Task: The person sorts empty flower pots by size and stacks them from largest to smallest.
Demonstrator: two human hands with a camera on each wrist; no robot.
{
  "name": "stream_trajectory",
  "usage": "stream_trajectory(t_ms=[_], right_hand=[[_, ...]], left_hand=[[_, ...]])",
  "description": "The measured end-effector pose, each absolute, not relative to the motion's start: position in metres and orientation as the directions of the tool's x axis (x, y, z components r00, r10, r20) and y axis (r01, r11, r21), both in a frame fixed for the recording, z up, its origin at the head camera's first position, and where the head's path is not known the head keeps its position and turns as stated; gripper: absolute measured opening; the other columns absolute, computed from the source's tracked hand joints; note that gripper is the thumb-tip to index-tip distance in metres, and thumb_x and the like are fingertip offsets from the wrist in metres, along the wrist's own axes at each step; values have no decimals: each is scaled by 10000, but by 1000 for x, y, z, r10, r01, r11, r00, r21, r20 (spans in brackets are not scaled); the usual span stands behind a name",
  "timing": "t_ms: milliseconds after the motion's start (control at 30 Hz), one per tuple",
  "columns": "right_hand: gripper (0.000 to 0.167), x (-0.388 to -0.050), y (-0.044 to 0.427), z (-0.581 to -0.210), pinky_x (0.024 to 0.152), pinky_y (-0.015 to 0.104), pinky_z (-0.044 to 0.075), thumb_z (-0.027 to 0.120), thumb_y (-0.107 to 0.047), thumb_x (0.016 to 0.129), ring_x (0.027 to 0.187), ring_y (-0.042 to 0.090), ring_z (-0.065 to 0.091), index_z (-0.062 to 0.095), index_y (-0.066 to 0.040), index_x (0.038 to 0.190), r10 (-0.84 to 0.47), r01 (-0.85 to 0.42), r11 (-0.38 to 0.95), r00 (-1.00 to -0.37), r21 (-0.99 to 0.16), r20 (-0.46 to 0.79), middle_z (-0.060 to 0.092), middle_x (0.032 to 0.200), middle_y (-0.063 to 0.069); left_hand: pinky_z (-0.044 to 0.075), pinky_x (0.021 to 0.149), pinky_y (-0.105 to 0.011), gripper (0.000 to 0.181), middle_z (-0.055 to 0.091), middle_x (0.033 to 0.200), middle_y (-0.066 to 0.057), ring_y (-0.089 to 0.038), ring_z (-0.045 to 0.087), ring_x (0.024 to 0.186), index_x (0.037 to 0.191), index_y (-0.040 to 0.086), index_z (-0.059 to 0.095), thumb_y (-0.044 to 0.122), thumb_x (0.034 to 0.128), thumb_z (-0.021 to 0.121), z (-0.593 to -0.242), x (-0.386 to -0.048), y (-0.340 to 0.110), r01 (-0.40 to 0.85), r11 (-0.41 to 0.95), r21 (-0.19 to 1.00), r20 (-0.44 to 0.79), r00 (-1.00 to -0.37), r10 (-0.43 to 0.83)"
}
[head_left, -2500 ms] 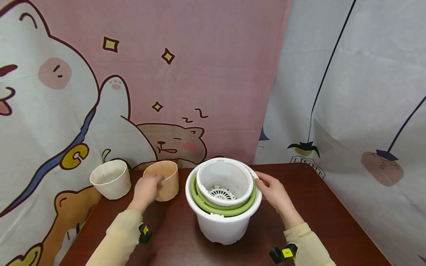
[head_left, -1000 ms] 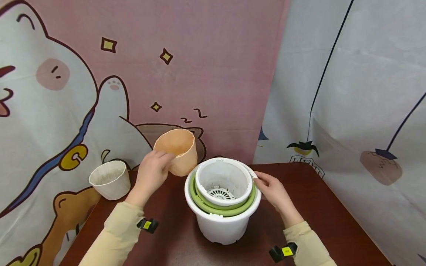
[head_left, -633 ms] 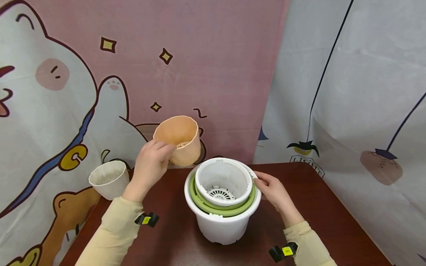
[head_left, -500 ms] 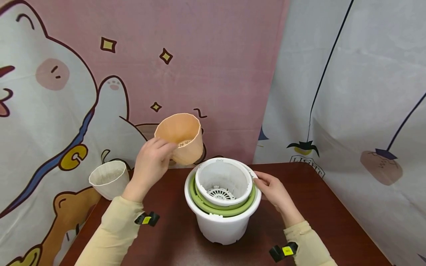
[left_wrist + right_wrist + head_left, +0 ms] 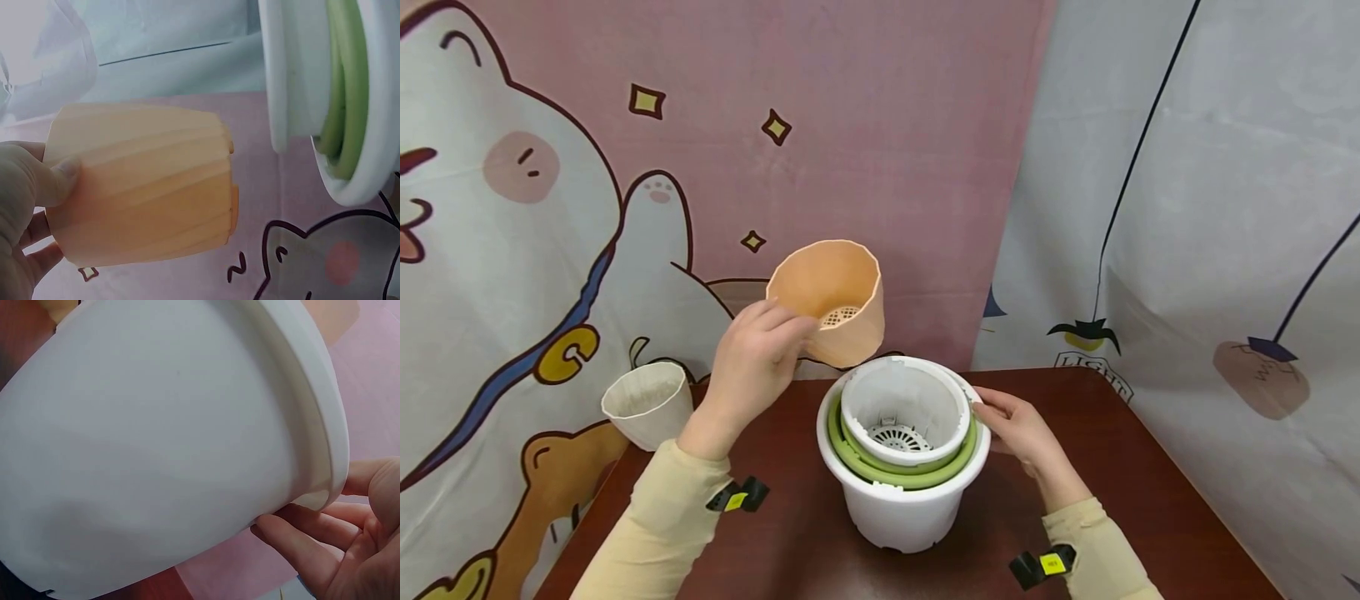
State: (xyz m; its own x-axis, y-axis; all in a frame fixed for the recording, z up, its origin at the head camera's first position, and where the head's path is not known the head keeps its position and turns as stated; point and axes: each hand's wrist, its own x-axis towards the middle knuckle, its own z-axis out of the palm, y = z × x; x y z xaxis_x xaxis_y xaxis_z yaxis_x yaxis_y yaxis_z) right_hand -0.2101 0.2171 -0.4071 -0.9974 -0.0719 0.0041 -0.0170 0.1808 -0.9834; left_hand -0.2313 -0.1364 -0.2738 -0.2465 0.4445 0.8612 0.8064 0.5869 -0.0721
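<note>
My left hand (image 5: 756, 358) pinches the near rim of a peach plastic flower pot (image 5: 859, 332), which is held up in the air, tilted with its mouth toward me. Its bottom has a lattice of drain holes. In the left wrist view the pot's ribbed wall (image 5: 144, 187) shows, with the thumb on the outside. My right hand (image 5: 1021, 433) holds the right rim of a large white flower pot (image 5: 902, 517) standing on the table. Nested inside that are a green pot (image 5: 910, 480) and a smaller white pot (image 5: 902, 396) with a slotted bottom.
A cream flower pot (image 5: 658, 410) stands at the left of the dark red-brown table (image 5: 1112, 500). Close behind the table hangs a cartoon-printed cloth (image 5: 910, 183). A grey-white cloth (image 5: 1225, 208) hangs at the right.
My left hand took the peach pot from the table, lifted it and carried it right, tilting it, to just above and behind the nested pots. My right hand stays at the white rim.
</note>
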Motion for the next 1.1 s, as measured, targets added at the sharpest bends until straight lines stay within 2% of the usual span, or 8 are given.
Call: stream_trajectory(t_ms=[567, 833, 1100], right_hand=[[537, -210, 219, -407, 772, 441, 583, 630, -229, 985, 929, 214, 691, 476, 23, 1433, -68, 1, 168, -998, -986, -13, 584, 1315, 237], [540, -210, 218, -406, 762, 433, 587, 625, -223, 987, 913, 215, 694, 467, 28, 1439, -68, 9, 174, -997, -985, -21, 585, 1312, 240], [540, -212, 219, -407, 776, 437, 583, 625, -246, 986, 959, 247, 692, 476, 5, 1441, -54, 23, 199, -998, -980, -35, 564, 1341, 246]], left_hand=[[488, 839, -400, 221, 692, 862, -37, -251, 607, 852, 925, 72, 734, -113, 817, 678, -267, -214, -112, 875, 471, -114, 823, -182, 538], [498, 905, -427, 290, 703, 886, -43, -294, 630, 913, 933, 77, 743, -134, 734, 757, -278, -212, -100, 894, 427, -135, 787, -166, 594], [504, 812, -348, 272, 689, 842, -13, -233, 605, 849, 911, 104, 753, -107, 741, 770, -285, -209, -91, 904, 401, -146, 729, -176, 661]])
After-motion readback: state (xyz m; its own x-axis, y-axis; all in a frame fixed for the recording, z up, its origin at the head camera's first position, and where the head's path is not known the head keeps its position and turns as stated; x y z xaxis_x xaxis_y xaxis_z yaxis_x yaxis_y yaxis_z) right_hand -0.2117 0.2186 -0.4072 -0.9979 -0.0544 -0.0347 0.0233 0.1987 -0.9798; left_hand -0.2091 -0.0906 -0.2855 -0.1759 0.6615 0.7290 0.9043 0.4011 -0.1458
